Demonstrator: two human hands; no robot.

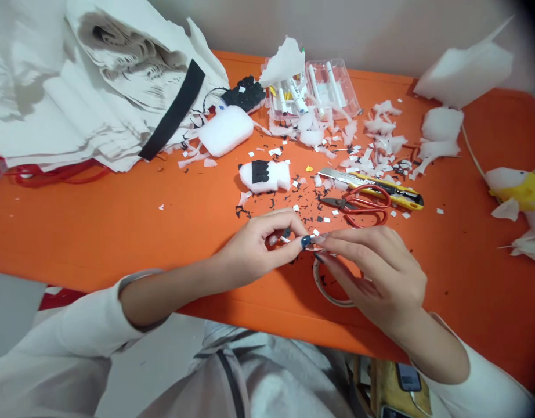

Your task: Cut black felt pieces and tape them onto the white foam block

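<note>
Your left hand (263, 244) and right hand (383, 270) pinch a small white piece (313, 248), black-banded foam (274, 176) lying lengthwise left-to-right, far of the nearer left hand.

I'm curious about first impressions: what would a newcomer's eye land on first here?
Probably the bright orange table, littered with black and white scraps across its middle. Next, the white, roughly fish-shaped piece with a black band, just beyond the left hand, and to its right the red-handled scissors beside a yellow utility knife. At far left, a big white folded bundle fills the corner.
</note>
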